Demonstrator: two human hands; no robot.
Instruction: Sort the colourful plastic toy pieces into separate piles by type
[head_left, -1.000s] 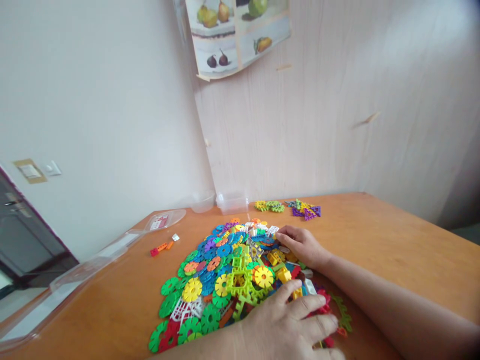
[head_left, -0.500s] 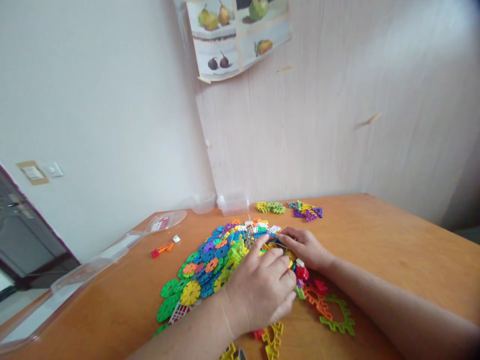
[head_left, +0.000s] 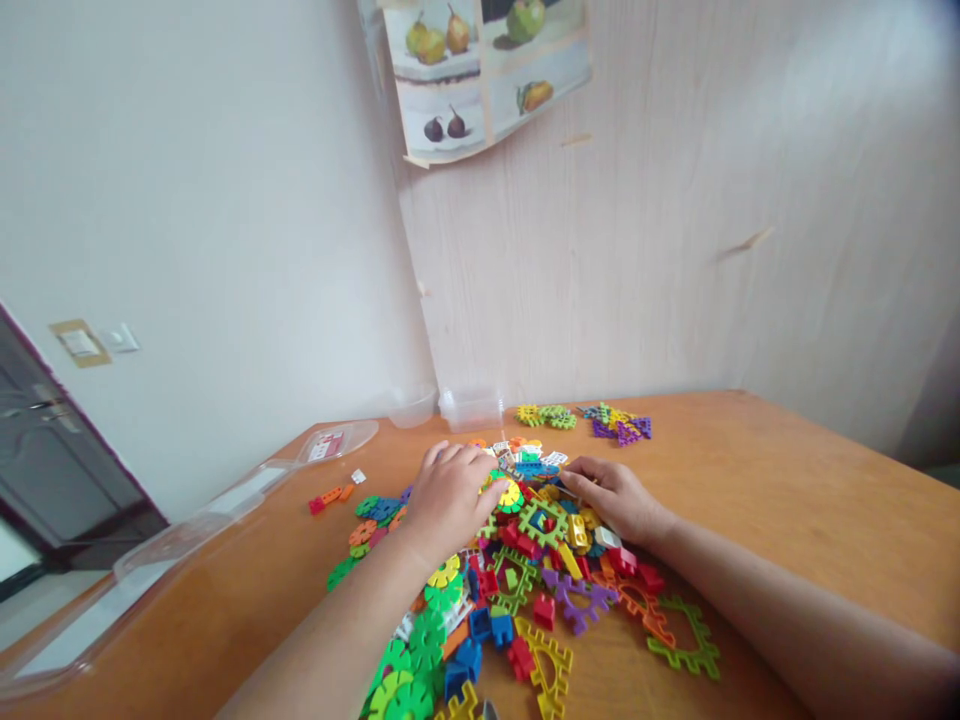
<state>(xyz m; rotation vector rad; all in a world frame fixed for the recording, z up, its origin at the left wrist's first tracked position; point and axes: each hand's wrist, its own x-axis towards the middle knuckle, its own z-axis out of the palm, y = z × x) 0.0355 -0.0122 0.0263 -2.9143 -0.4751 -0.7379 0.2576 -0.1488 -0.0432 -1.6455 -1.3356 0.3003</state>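
A heap of colourful plastic building pieces lies spread on the orange wooden table: round gear discs, square frames, small bricks. My left hand rests palm down on the far left part of the heap, fingers spread over the pieces. My right hand lies on the heap's right side, fingertips touching small pieces near a blue one; whether it grips any I cannot tell. A green frame and a yellow frame lie at the near edge of the heap.
Two small assembled clusters, yellow-green and purple, sit near the wall. Clear plastic tubs stand at the back. A clear lid lies at the left edge. Small orange-red bricks lie apart.
My left hand has swept from the near side of the heap to its far left, spreading the pieces out. The right hand has stayed nearly still.
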